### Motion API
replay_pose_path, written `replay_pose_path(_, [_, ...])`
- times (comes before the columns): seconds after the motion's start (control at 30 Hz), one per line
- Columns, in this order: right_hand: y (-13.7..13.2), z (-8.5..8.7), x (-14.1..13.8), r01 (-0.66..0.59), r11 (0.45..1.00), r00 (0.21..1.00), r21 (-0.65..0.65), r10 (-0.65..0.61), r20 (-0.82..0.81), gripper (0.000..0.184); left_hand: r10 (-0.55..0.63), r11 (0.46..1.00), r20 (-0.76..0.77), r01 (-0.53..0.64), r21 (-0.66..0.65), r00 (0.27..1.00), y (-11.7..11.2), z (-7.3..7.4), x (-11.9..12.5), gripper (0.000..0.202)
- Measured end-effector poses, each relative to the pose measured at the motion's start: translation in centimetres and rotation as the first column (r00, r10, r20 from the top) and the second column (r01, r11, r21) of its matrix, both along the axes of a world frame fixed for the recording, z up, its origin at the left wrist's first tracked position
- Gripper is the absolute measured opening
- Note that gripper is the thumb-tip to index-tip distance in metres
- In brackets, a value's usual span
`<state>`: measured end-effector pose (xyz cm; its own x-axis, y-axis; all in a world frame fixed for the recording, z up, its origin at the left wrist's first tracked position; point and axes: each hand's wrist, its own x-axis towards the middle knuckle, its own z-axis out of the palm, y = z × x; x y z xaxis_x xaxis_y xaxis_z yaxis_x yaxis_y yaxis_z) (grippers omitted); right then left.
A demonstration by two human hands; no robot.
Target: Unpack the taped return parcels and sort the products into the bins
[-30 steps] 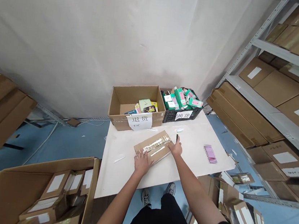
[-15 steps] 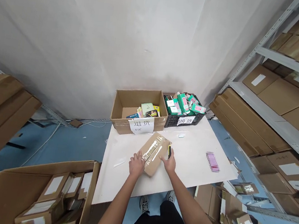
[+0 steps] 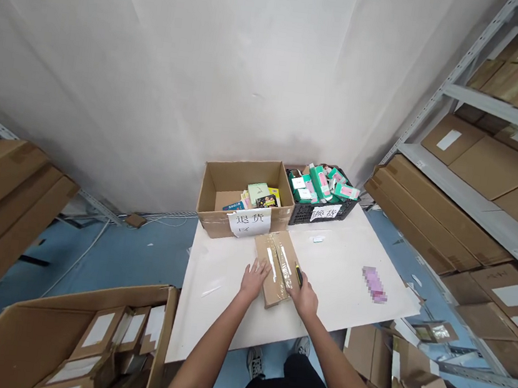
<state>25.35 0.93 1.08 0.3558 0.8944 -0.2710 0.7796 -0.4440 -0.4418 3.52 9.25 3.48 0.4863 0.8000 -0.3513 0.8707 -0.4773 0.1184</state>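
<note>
A taped cardboard box [image 3: 264, 251] lies on the white table [image 3: 346, 255] in front of me, clear tape running along its top seam. My left hand [image 3: 255, 278] rests on the box's left side with its fingers spread flat. A yellow-and-black box cutter [image 3: 298, 276] is gripped in my right hand [image 3: 303, 297], which sits at the box's right edge. Whether its blade is out is too small to tell.
Behind the box stand an open carton [image 3: 217, 223] with small packs and a black crate [image 3: 301, 213] of green boxes. A pixelated pink item [image 3: 374, 285] lies to the right. A large carton of parcels [image 3: 171, 315] stands lower left, shelves [image 3: 485, 196] on the right.
The box has been turned on the table so its taped seam now runs more straight away from me. My right hand with the box cutter has moved onto its right edge.
</note>
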Motion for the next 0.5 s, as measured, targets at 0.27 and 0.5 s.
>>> replay_pose_path(0.27, [7.7, 1.7, 1.7, -0.101, 0.994, 0.995, -0.052, 0.101, -0.007, 0.117, 0.201, 0.979, -0.101, -0.200, 0.021, 0.974, -2.6, -0.9, 1.6, 0.089])
replay_pose_path(0.5, [12.5, 4.2, 2.9, -0.274, 0.960, 0.926, 0.055, 0.279, -0.255, 0.106, 0.018, 0.999, -0.094, -0.021, -0.031, 0.995, -2.5, 0.2, 1.3, 0.100])
